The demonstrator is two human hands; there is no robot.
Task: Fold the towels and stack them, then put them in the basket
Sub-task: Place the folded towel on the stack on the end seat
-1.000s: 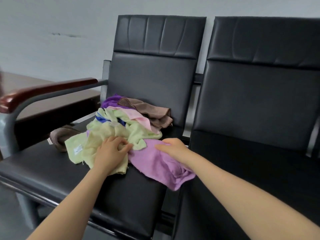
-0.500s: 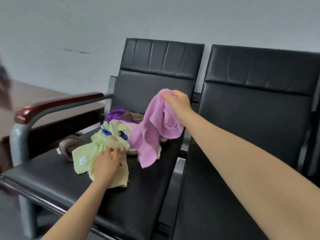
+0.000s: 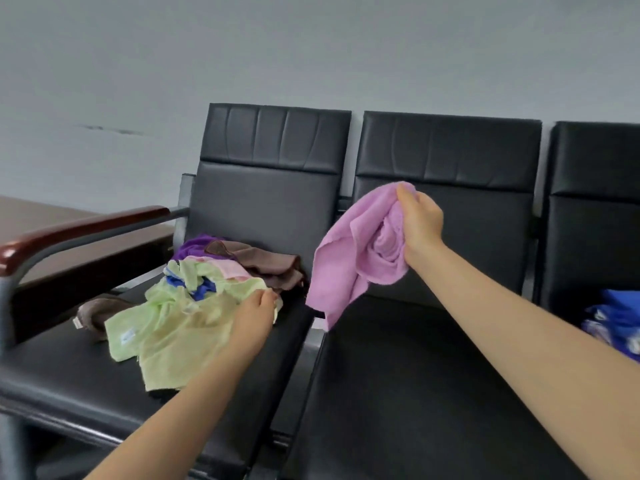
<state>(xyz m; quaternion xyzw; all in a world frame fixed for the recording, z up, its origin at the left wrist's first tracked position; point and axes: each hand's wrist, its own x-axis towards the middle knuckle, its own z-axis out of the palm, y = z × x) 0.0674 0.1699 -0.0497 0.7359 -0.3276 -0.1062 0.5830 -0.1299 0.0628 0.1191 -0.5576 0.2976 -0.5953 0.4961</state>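
**Inspector A:** Right hand [image 3: 420, 223], position and grip?

**Inspector B:** Raised in front of the backrest of the middle seat [image 3: 446, 237], forearm running up from the lower right. Fingers and thumb are curled round a bunched part of the pink-violet towel [image 3: 360, 251]. The towel hangs clear of every surface, its lower corner dangling over the gap between the left and middle seats.

**Inspector A:** Left hand [image 3: 252, 320]?

**Inspector B:** Low over the left seat [image 3: 69, 368], forearm coming up from the bottom edge. Its fingertips close on the right edge of the light green towel [image 3: 173, 327]. Thumb and fingers meet on the cloth; I record it as a pinch.

**Inspector A:** Remaining towels?

**Inspector B:** All unfolded, heaped on the left seat. The green one lies spread at the front, a small white label near its left corner. Behind it, crumpled together: a blue towel [image 3: 199, 289], a pale pink one [image 3: 228, 270], a purple one [image 3: 194, 245] and a brown one [image 3: 273, 268] against the backrest. Another brown towel [image 3: 93, 311] lies at the left, partly under the green one.

**Inspector A:** Surroundings?

**Inspector B:** A wooden armrest [image 3: 79, 233] on the left, a brown table [image 3: 52, 216] beyond it. Blue fabric [image 3: 616, 323] sits on the right-hand seat; I cannot tell what it is.
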